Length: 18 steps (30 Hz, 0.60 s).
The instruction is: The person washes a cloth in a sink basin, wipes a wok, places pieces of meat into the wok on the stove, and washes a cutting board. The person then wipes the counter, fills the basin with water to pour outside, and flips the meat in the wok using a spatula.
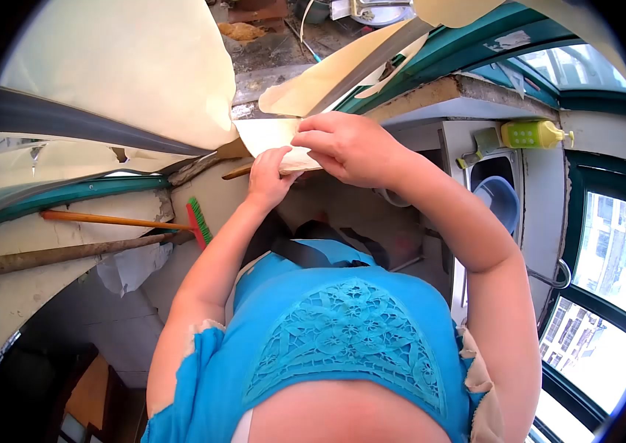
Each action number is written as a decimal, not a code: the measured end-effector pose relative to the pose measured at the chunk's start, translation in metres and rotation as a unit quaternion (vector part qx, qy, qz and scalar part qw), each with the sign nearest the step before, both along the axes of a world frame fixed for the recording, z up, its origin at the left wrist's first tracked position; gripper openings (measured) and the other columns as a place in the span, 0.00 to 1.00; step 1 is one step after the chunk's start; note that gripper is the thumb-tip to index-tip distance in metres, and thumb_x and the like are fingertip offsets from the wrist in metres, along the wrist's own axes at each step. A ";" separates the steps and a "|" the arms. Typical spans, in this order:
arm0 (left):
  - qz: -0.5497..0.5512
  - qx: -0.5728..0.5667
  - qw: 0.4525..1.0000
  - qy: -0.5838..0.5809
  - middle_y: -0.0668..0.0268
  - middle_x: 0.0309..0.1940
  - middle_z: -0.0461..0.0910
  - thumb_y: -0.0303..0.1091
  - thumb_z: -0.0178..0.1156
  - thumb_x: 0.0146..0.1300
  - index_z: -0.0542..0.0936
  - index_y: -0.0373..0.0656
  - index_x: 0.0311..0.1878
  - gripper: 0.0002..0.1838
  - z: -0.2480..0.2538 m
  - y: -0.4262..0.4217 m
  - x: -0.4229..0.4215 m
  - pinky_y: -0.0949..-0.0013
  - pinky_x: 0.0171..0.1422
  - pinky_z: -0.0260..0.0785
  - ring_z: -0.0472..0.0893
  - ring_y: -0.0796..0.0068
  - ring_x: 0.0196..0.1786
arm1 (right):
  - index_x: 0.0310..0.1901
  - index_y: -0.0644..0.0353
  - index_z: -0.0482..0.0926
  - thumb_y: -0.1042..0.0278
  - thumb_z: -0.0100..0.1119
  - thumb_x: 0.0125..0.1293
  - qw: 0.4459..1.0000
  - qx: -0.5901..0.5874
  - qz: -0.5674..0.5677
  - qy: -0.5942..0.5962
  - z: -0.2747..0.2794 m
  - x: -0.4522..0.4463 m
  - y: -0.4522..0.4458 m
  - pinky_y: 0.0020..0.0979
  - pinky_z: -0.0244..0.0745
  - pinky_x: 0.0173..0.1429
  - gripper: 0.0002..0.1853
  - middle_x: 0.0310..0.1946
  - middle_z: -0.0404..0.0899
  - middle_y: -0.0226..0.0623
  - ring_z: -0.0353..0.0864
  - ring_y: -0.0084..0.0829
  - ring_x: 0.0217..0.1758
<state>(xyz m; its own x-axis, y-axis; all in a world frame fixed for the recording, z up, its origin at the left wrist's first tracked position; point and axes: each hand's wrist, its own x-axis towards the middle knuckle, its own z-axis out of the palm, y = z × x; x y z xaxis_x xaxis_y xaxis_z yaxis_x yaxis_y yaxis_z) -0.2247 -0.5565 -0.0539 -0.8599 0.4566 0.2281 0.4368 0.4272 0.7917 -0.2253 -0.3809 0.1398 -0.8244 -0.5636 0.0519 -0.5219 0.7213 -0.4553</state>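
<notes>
A thin cream sheet [265, 134] lies in front of me, with a folded or rolled near edge. My left hand [269, 177] is closed on that edge, its fingers pressed on top. To its right, my right hand [350, 150] is bent over the same sheet with fingers pinched together at the edge; its fingertips are partly hidden. The tip of a brown wooden stick [237, 172] shows beside my left hand. Larger cream sheets [135, 74] spread around at the left and top right, next to dark grey bars [91, 127].
A broom [200, 221] with green bristles leans at left near a wooden pole [69, 251]. At right, a blue basin [496, 203] sits in a sink below a yellow-green pump bottle [534, 134]. Green-framed windows [601, 244] stand beyond. Clutter lies at the top.
</notes>
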 end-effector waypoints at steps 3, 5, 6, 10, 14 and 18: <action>0.013 -0.021 1.000 0.010 0.58 0.50 0.73 0.35 0.71 0.43 0.70 0.41 0.53 0.32 -0.007 -0.002 0.004 0.58 0.60 0.62 0.70 0.54 0.55 | 0.44 0.58 0.77 0.75 0.56 0.56 0.996 -0.042 -0.074 -0.013 0.015 0.033 0.019 0.35 0.74 0.47 0.12 0.43 0.77 0.38 0.76 0.42 0.44; 0.017 -0.035 0.999 -0.007 0.57 0.53 0.71 0.34 0.72 0.41 0.68 0.41 0.56 0.36 -0.009 -0.004 0.008 0.58 0.62 0.60 0.68 0.54 0.57 | 0.43 0.57 0.77 0.74 0.55 0.58 0.990 -0.059 -0.128 -0.010 0.010 0.052 0.034 0.35 0.74 0.46 0.10 0.42 0.77 0.36 0.77 0.41 0.44; 0.018 -0.039 0.999 -0.014 0.58 0.53 0.70 0.33 0.72 0.41 0.67 0.41 0.57 0.36 -0.011 -0.005 0.011 0.58 0.63 0.59 0.67 0.55 0.58 | 0.43 0.58 0.77 0.74 0.55 0.58 0.986 -0.078 -0.149 -0.018 0.008 0.062 0.040 0.33 0.74 0.45 0.10 0.42 0.77 0.37 0.77 0.40 0.43; 0.046 -0.063 0.996 -0.045 0.56 0.57 0.66 0.30 0.71 0.40 0.64 0.42 0.60 0.40 -0.014 -0.008 0.023 0.58 0.66 0.55 0.64 0.55 0.62 | 0.43 0.61 0.78 0.76 0.54 0.60 0.955 -0.154 -0.244 -0.075 -0.002 0.093 0.061 0.29 0.72 0.44 0.09 0.40 0.78 0.38 0.78 0.36 0.40; 0.095 -0.093 0.987 -0.090 0.54 0.59 0.63 0.31 0.71 0.41 0.60 0.42 0.63 0.43 -0.015 -0.015 0.035 0.58 0.68 0.53 0.61 0.53 0.63 | 0.43 0.62 0.78 0.77 0.53 0.60 0.934 -0.199 -0.289 -0.065 -0.007 0.113 0.083 0.27 0.72 0.42 0.09 0.37 0.79 0.39 0.78 0.33 0.36; 0.147 -0.091 0.973 -0.154 0.52 0.59 0.64 0.33 0.69 0.43 0.59 0.43 0.63 0.42 -0.031 -0.027 0.045 0.57 0.68 0.53 0.61 0.53 0.64 | 0.42 0.62 0.78 0.77 0.53 0.61 0.922 -0.212 -0.321 -0.050 -0.002 0.134 0.103 0.27 0.71 0.40 0.09 0.36 0.79 0.38 0.76 0.32 0.34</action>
